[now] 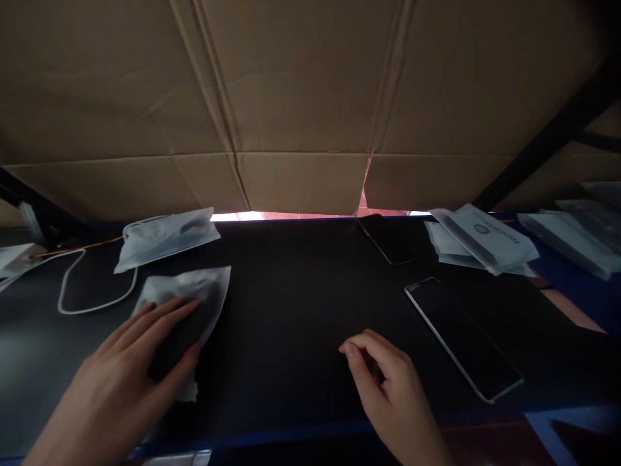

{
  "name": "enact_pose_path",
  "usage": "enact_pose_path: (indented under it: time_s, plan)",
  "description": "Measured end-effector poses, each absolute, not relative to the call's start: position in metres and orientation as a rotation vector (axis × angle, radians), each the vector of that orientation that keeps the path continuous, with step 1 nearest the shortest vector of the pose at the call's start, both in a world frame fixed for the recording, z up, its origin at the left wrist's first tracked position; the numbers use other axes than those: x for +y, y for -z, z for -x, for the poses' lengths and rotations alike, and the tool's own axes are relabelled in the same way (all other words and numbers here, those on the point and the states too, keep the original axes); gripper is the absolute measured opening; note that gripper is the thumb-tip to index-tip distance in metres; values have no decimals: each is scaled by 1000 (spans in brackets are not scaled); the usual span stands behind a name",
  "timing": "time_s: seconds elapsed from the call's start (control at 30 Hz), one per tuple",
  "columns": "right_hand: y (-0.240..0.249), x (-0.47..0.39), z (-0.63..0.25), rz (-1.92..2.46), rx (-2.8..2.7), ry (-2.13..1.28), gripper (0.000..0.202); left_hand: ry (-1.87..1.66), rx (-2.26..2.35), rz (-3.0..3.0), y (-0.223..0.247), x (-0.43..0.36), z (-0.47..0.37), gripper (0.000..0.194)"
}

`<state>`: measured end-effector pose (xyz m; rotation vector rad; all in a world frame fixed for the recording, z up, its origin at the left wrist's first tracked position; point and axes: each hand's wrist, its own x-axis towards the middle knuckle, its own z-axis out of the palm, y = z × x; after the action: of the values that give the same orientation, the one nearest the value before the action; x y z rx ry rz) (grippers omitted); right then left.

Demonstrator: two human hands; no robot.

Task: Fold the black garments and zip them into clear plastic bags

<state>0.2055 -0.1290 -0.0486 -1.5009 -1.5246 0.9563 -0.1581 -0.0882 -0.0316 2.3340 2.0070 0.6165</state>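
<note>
My left hand point(130, 362) lies over a translucent white pouch point(213, 291) on the black tabletop. Its fingers are stretched across the top and the thumb is apart along the right side; much of the pouch is hidden beneath. Over the table's front part, my right hand point(383, 375) is closed, thumb against the curled index finger, with nothing visible in it. To its right lies a large smartphone point(463, 340) with a dark screen and a pale edge. Farther back is a smaller dark phone point(387, 239). Another filled pouch point(167, 238) sits just beyond my left hand.
A white cable point(72, 312) loops at the left. Several printed pouches point(495, 239) are piled at the back right, with more pouches point(572, 239) beyond. A person's forearm point(572, 310) shows at the right. Cardboard point(301, 97) walls off the back, between dark metal struts point(548, 136).
</note>
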Motion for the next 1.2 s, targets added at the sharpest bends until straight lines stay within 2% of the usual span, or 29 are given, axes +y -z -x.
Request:
enact_pose_path:
  time_s: [0.13,0.2,0.3,0.43,0.57,0.67,0.8,1.1,1.2]
  plan:
    - [48,-129,-206,1491,-1543,-950,37,-480,2132,-2410,47,-86,156,51]
    - [48,-128,-206,1500,-1558,-941,37,-552,2109,-2478,43,-90,133,48]
    - [49,-127,-206,1512,-1593,-911,36,-748,1805,-2575,35,-98,83,45]
    - [51,-126,-205,1500,-1650,-758,33,-650,1552,-2687,44,-103,27,57]
    - [56,-125,-210,1481,-1757,-366,23,-588,1563,-2752,66,-101,7,70]
    - [63,-121,-214,1537,-1917,-193,40,-557,1577,-2764,75,-98,6,72]
    - [71,-117,-216,1602,-2099,-188,59,-537,1600,-2759,73,-97,6,69]
    - [73,-117,-216,1651,-2148,-190,58,-550,1587,-2740,72,-96,5,68]
    - [71,-116,-216,1666,-2161,-172,55,-566,1501,-2714,62,-94,18,61]
